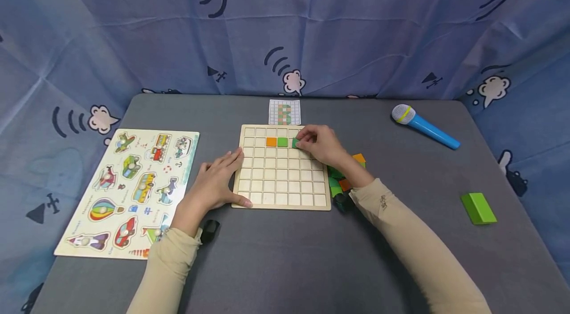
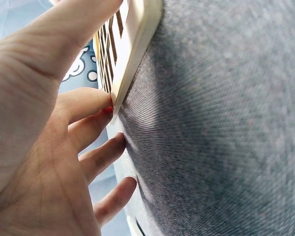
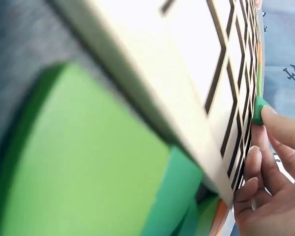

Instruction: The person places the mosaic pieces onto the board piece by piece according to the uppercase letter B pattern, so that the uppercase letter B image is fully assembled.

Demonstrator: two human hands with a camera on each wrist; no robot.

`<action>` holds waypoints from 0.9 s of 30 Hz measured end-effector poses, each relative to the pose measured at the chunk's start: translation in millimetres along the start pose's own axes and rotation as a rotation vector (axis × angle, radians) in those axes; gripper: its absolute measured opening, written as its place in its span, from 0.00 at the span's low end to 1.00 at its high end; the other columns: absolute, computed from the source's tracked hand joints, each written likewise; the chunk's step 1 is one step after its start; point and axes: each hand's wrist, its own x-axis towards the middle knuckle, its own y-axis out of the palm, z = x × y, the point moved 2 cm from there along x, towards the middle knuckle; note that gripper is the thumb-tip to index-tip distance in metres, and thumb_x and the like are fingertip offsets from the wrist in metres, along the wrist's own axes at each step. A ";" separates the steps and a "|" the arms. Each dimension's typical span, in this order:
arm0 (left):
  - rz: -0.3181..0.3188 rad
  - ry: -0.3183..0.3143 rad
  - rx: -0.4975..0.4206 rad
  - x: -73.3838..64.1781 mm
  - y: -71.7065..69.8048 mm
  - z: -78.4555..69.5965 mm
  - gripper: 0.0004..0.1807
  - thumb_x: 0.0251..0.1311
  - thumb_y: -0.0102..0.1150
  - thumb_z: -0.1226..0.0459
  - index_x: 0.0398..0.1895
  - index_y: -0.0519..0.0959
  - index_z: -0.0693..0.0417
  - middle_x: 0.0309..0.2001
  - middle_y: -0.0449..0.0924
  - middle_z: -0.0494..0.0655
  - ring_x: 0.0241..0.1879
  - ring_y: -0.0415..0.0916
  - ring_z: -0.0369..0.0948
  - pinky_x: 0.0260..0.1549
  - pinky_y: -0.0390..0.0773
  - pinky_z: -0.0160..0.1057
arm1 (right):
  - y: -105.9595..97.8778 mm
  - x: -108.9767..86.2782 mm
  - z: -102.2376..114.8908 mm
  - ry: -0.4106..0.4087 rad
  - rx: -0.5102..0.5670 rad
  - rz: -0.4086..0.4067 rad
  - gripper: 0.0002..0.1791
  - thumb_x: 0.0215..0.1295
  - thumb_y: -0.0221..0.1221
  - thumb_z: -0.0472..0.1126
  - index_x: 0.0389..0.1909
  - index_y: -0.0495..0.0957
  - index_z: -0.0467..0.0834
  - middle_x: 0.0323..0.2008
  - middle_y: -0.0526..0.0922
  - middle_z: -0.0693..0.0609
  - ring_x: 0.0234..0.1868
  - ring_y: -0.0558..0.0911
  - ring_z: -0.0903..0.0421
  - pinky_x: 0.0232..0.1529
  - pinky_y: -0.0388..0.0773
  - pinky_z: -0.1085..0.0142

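A wooden grid board (image 1: 281, 174) lies in the middle of the table in the head view. My left hand (image 1: 213, 184) rests along its left edge, fingers spread, the thumb at the near left corner. In the left wrist view the forefinger tip touches the board's rim (image 2: 132, 59). Over the second row from the far side, my right hand (image 1: 324, 146) pinches a green tile (image 3: 258, 109) between thumb and fingertip. Left of it in the same row sit an orange tile (image 1: 271, 142) and a green tile (image 1: 282, 142).
Loose green and orange tiles (image 1: 335, 187) lie right of the board, partly under the right forearm. A patterned card (image 1: 285, 112) is behind it. A picture puzzle board (image 1: 151, 163) lies left; a blue toy microphone (image 1: 429, 128) and a green block (image 1: 478, 208) lie right.
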 end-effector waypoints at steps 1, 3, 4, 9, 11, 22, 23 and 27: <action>0.000 0.001 0.002 0.1 -0.1 -0.1 0.71 0.44 0.84 0.41 0.87 0.52 0.53 0.88 0.46 0.49 0.86 0.48 0.56 0.72 0.57 0.69 | 0.8 1.0 0.8 0.005 0.001 -0.002 0.07 0.73 0.67 0.37 0.48 0.86 0.38 0.39 0.87 0.43 0.38 0.82 0.51 0.42 0.77 0.63; -0.001 0.003 0.003 0.1 -0.2 -0.1 0.71 0.44 0.84 0.41 0.87 0.52 0.53 0.88 0.46 0.49 0.86 0.48 0.56 0.71 0.57 0.69 | 2.1 2.8 2.2 0.014 -0.003 -0.004 0.07 0.73 0.67 0.37 0.47 0.86 0.39 0.39 0.87 0.43 0.38 0.82 0.51 0.42 0.77 0.63; -0.002 0.003 0.003 0.2 -0.2 -0.1 0.71 0.44 0.84 0.41 0.87 0.52 0.53 0.88 0.46 0.49 0.86 0.48 0.56 0.71 0.57 0.69 | 2.6 3.4 2.9 0.016 -0.005 -0.003 0.07 0.74 0.66 0.37 0.47 0.86 0.39 0.39 0.87 0.43 0.38 0.82 0.50 0.43 0.77 0.63; -0.003 0.003 -0.002 0.5 0.0 -0.4 0.71 0.44 0.84 0.41 0.87 0.52 0.53 0.88 0.46 0.49 0.86 0.47 0.56 0.72 0.57 0.69 | 4.0 4.5 6.2 0.026 -0.012 0.000 0.06 0.74 0.66 0.37 0.45 0.86 0.39 0.39 0.86 0.43 0.38 0.82 0.51 0.43 0.76 0.62; -0.001 0.001 -0.004 0.4 0.0 -0.7 0.71 0.44 0.84 0.42 0.87 0.52 0.53 0.88 0.45 0.49 0.86 0.47 0.56 0.72 0.57 0.69 | 4.9 4.5 6.7 0.025 -0.022 -0.002 0.05 0.74 0.66 0.38 0.44 0.87 0.39 0.38 0.86 0.44 0.37 0.80 0.51 0.41 0.75 0.62; 0.006 -0.007 -0.015 -0.8 0.4 0.0 0.71 0.44 0.84 0.41 0.87 0.51 0.52 0.88 0.45 0.49 0.86 0.47 0.56 0.72 0.55 0.70 | 9.7 2.8 6.9 -0.015 -0.100 -0.036 0.10 0.72 0.68 0.36 0.51 0.88 0.40 0.41 0.85 0.43 0.39 0.80 0.49 0.44 0.76 0.58; 0.006 -0.009 -0.015 -0.8 0.4 0.0 0.71 0.44 0.84 0.41 0.87 0.51 0.52 0.88 0.45 0.48 0.86 0.47 0.56 0.72 0.55 0.70 | 9.6 2.3 6.9 -0.017 -0.105 -0.039 0.11 0.72 0.68 0.36 0.52 0.88 0.40 0.41 0.85 0.43 0.40 0.80 0.49 0.45 0.76 0.57; 0.006 -0.013 -0.013 -0.9 0.2 0.1 0.71 0.44 0.84 0.41 0.87 0.51 0.52 0.88 0.45 0.48 0.86 0.47 0.56 0.73 0.54 0.71 | 8.0 1.0 6.9 -0.021 -0.097 -0.041 0.09 0.70 0.69 0.35 0.49 0.90 0.39 0.42 0.85 0.43 0.41 0.81 0.48 0.46 0.78 0.57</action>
